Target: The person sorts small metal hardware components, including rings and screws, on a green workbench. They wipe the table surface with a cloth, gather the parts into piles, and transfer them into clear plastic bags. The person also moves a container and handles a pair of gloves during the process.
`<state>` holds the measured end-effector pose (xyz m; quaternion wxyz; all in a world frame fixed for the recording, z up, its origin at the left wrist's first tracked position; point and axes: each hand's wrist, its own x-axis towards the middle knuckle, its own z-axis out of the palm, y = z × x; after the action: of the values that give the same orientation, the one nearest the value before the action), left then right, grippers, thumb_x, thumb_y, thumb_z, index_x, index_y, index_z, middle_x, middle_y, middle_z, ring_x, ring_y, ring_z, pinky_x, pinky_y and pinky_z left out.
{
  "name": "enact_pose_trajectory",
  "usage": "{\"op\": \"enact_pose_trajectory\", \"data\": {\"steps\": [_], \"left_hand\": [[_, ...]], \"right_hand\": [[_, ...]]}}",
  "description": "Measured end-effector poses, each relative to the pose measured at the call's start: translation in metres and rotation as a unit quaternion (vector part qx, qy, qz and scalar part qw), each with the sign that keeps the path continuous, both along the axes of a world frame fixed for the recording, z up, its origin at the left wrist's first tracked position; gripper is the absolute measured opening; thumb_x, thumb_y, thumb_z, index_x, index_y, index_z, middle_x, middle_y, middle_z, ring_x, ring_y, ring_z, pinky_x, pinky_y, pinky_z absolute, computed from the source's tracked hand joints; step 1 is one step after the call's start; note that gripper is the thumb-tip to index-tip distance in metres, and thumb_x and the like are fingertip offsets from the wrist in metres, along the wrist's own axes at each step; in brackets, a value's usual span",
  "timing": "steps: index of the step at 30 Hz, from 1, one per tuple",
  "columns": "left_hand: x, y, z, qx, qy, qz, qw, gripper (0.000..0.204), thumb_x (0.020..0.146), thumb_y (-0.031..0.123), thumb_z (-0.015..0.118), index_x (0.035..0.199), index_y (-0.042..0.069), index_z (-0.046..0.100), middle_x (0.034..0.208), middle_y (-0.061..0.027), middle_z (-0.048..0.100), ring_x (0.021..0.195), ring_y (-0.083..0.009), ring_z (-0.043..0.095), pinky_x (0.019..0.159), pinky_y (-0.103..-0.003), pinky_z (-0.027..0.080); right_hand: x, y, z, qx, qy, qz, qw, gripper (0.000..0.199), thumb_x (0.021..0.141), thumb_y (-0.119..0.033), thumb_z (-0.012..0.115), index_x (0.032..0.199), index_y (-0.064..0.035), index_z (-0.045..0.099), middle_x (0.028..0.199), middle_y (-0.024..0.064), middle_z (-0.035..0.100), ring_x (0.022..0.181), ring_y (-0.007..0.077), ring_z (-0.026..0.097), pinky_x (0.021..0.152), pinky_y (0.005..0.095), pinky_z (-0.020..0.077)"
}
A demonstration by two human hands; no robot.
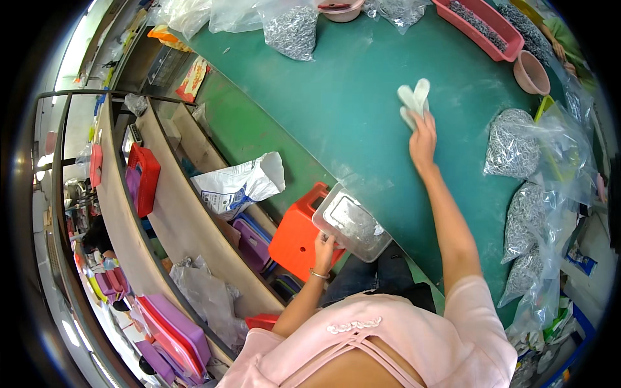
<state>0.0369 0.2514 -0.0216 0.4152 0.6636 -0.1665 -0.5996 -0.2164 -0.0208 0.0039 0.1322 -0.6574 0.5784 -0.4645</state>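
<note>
My left hand [323, 253] grips the near left side of a clear rectangular plastic container [372, 248] at the table's edge, above my lap. Whitish or silvery bits show inside it, too small to name. Stretched out over the green table [362, 103], my right hand [423, 139] is closed on several white paddle-shaped pieces [414, 97]. Their rounded ends fan out beyond my fingers; their exact kind cannot be made out.
Bags of small silvery metal parts [512, 145] line the table's right side, with another bag [291, 33] at the far edge. A pink trough [482, 29] and a pink bowl [532, 72] stand far right, near another person's arm. An orange stool [299, 236] and shelves [178, 168] are left.
</note>
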Motion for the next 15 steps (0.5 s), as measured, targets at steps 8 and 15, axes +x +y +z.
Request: {"op": "enact_pose_trajectory", "data": {"steps": [8, 15], "left_hand": [[0.003, -0.023, 0.0, -0.002, -0.026, 0.0, 1.0, 0.017, 0.083, 0.008, 0.046, 0.098, 0.003, 0.051, 0.089, -0.0051, 0.056, 0.076, -0.0144, 0.057, 0.062, -0.03, 0.054], [0.023, -0.018, -0.01, 0.003, -0.031, 0.011, 0.999, 0.017, 0.082, 0.007, 0.046, 0.098, 0.002, 0.052, 0.091, -0.0076, 0.057, 0.077, -0.015, 0.058, 0.061, -0.028, 0.054]], "right_hand": [[0.107, 0.117, -0.088, 0.143, 0.011, 0.292, 0.946, 0.036, 0.073, 0.002, 0.05, 0.108, -0.0034, 0.058, 0.115, 0.0178, 0.052, 0.107, 0.0324, 0.048, 0.095, 0.0402, 0.0366], [0.021, 0.038, -0.018, 0.04, 0.001, 0.162, 0.986, 0.033, 0.075, 0.004, 0.042, 0.094, -0.008, 0.067, 0.106, 0.0194, 0.059, 0.107, 0.0343, 0.051, 0.096, 0.0424, 0.0368]]}}
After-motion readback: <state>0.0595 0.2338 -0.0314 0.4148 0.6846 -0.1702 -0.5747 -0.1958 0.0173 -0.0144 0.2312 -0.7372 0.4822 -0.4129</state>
